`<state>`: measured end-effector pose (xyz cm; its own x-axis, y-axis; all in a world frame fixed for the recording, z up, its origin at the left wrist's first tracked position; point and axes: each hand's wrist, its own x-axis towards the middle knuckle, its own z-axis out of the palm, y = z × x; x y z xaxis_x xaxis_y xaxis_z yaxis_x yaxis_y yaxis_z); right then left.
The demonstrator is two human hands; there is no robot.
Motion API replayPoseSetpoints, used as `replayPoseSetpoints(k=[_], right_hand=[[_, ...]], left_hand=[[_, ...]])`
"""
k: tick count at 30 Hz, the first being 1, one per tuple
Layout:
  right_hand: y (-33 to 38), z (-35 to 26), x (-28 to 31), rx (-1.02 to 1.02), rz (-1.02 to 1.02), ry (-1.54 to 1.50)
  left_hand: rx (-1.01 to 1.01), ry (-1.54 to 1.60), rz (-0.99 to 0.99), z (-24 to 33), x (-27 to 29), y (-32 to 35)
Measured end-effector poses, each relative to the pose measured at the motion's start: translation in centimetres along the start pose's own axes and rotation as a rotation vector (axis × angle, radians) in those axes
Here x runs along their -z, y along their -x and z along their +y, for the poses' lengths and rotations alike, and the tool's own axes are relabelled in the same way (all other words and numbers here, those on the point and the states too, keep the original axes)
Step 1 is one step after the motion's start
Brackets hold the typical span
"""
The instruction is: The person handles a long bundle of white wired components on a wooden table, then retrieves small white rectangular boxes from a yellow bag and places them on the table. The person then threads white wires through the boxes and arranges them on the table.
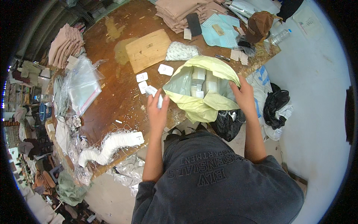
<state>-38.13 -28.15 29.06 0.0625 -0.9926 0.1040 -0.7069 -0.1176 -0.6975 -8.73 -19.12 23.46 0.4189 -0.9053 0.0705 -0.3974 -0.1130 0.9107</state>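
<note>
A pale yellow bag point(214, 64) with a grey lining gapes open at the table's near edge. Several white and cream blocks, perhaps stacks of tags point(211, 83), stand inside it. My right hand point(244, 95) grips the bag's right rim, thumb toward the opening. Between the fingers of my left hand point(157, 106) is a small white stack of cards point(153, 92), close to the bag's left rim. Beyond that hand a few loose white cards point(165, 70) lie on the wood. To its left sprawls a long curved row of white strung tags point(108, 146).
The brown wooden table point(108, 100) bears a wooden board point(148, 50), a clear bag of white pieces point(181, 51) and clear plastic sleeves point(84, 91). Folded pink cloth point(175, 13), a brown cap point(261, 26) and a plastic bottle point(281, 36) sit farther back. Black bags point(275, 106) lie at right.
</note>
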Motion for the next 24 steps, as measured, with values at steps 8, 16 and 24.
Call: replayPoseSetpoints(k=[8, 16, 24], right_hand=[[0.8, -3.2, -2.0, 0.053, -0.016, -0.204], [1.6, -4.0, -2.7, -0.094, -0.061, -0.105], [0.2, -5.7, -2.0, 0.324, 0.419, 0.246]], left_hand=[[0.239, 0.272, -0.311, -0.8, -3.6, -3.0], [0.050, 0.067, -0.315, -0.3, -2.4, -2.7], [0.084, -0.003, -0.258, 0.7, -1.8, -2.3]])
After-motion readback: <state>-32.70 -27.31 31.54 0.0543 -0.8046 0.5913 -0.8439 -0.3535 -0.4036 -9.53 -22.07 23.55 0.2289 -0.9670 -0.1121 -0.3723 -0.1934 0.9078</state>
